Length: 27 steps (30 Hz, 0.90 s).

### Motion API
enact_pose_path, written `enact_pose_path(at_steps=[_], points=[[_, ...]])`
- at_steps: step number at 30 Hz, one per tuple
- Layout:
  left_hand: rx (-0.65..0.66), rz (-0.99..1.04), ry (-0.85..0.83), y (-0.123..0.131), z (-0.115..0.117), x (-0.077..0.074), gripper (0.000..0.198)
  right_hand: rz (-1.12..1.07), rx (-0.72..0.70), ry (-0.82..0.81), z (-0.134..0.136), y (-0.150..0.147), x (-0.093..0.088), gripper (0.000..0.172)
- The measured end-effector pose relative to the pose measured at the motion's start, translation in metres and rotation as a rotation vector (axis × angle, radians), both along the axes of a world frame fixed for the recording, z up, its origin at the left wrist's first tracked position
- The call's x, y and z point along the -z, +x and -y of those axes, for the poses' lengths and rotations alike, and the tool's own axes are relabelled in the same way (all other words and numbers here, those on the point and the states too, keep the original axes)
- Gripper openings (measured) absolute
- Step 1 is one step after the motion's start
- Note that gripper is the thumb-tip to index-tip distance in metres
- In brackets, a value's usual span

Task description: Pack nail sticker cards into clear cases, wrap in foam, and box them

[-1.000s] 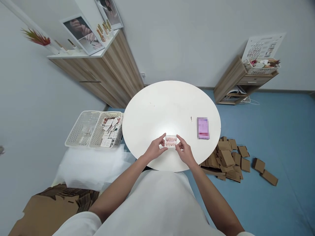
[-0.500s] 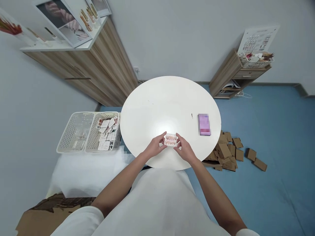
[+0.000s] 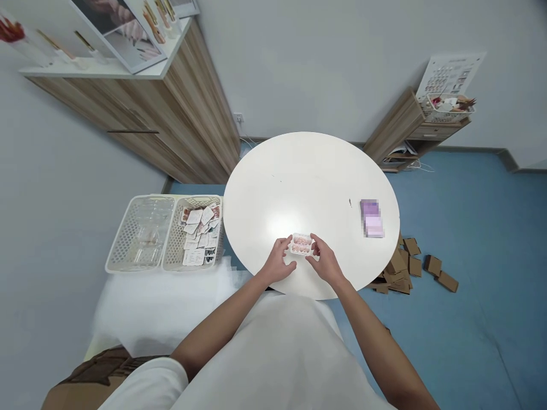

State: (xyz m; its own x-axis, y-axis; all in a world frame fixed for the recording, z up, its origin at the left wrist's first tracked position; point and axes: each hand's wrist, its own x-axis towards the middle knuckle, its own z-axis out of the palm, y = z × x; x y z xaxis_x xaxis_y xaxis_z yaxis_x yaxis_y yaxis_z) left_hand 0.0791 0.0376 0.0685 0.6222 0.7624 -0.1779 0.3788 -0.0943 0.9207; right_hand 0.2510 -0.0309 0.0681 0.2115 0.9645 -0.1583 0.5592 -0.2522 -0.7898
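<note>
A: Why is only edge contact used?
B: The left hand (image 3: 277, 264) is spread, thumb clear. Between both hands, the pink-patterned tray (image 3: 301, 245) is thus left visible; its right edge is apparently pinched by the right hand (image 3: 327, 263), presumably for steadiness.

1 head-worn view, forward-down over white table (image 3: 316, 171)

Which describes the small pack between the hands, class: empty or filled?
Filled, at least partly: two rows of pinkish pieces show in the small pack. They are too small to tell whether every space is taken.
</note>
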Motion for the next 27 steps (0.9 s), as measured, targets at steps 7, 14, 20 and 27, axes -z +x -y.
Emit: enact_pose_path(at_steps=[7, 14, 20, 27], points=[[-0.098, -0.143, -0.111, -0.050, -0.015, 0.029, 0.072, -0.025, -0.115, -0.088, -0.033, -0.052, 0.025, 0.061], [-0.255, -0.282, -0.168, -0.100, -0.033, 0.065, 0.069, 0.014, -0.197, -0.230, -0.078, -0.110, 0.059, 0.064], [-0.358, -0.291, -0.169, -0.119, -0.041, 0.082, 0.066, 0.065, -0.198, -0.298, -0.098, -0.143, 0.080, 0.066], [-0.432, -0.257, -0.179, -0.119, -0.039, 0.077, 0.063, -0.078, -0.060, -0.271, -0.080, -0.148, 0.081, 0.080]])
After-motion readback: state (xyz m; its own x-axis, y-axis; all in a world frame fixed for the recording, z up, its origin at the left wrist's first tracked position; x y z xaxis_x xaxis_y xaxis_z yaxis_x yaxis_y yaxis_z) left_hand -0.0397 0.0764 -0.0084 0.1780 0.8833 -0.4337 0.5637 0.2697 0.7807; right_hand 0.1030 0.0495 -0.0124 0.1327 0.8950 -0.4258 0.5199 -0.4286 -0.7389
